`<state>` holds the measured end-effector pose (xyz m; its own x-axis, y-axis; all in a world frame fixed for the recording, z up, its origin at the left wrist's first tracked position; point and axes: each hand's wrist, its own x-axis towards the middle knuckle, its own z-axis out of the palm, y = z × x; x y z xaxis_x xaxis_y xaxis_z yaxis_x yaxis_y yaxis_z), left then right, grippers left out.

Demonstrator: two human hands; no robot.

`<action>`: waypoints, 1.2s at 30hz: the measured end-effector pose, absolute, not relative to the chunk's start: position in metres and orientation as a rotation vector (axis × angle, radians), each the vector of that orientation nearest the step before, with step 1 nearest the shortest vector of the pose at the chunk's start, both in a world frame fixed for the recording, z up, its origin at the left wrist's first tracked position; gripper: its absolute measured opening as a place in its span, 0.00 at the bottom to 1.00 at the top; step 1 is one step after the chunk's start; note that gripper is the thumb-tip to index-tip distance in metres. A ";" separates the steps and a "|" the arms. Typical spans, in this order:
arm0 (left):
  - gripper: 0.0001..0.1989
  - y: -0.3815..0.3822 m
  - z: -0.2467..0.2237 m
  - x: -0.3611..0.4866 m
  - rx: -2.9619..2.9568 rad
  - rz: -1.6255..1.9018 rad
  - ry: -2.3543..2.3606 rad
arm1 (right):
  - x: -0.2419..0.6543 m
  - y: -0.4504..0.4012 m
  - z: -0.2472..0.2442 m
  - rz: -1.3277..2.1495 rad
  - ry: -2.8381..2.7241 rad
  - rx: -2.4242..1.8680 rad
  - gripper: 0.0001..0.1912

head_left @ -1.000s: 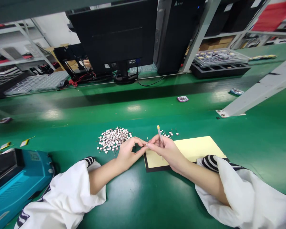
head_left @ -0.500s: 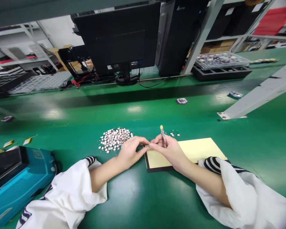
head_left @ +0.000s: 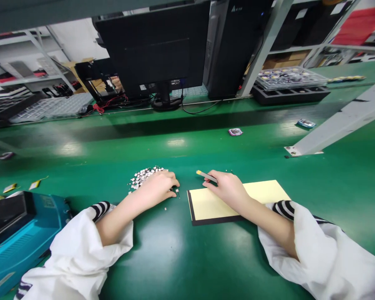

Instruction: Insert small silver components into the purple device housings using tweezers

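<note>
Apart now, the hands no longer meet fingertip to fingertip above the board. The left hand (head_left: 158,187) has dropped onto the heap of tiny metallic chips (head_left: 145,177), and the right hand (head_left: 228,189) has drawn back over the corner of the pale yellow pad (head_left: 237,200). Nothing is held between the hands any more, so the close two-handed work has paused.

From the head view, the left hand covers much of the heap, leaving its far part in sight, while a few stray chips (head_left: 176,191) lie just beside the fingertips. Those left fingers curl down close together, their tips hidden; whether they pinch a chip cannot be told. The right fingers (head_left: 217,181) press together around a slim metal tool (head_left: 208,177), probably tweezers, which has tipped from upright to nearly flat. Its long axis runs almost level across the view, with its yellow end (head_left: 199,172) pointing left and slightly away. The tool sits above the green bench mat (head_left: 175,266), just beyond the pad's top edge. The pad lies on a black board (head_left: 215,221), between the heap and the right sleeve (head_left: 315,254).
</note>
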<state>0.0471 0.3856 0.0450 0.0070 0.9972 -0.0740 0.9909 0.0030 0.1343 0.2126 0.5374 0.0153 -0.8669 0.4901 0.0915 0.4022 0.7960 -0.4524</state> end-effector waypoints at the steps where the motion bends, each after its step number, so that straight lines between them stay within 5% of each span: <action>1: 0.10 0.386 0.043 0.048 2.117 0.050 2.118 | 0.213 0.538 0.015 0.579 -2.804 -0.686 0.04; 11: 0.04 0.388 0.038 0.054 2.119 0.120 2.133 | 0.216 0.533 0.016 0.263 -2.865 -0.638 0.08; 19: 0.02 0.390 0.037 0.055 2.065 0.269 2.139 | 0.215 0.521 0.014 0.594 -3.008 -0.089 0.08; 36: 0.04 0.399 0.016 0.067 1.182 1.297 1.709 | 0.215 0.507 -0.001 0.543 -2.867 -0.234 0.11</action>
<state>0.0668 0.3985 0.0160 -0.3576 0.9338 0.0070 0.2580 0.0916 0.9618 0.2152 0.5072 -0.0010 -0.9644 0.1946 0.1792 0.1156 0.9194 -0.3760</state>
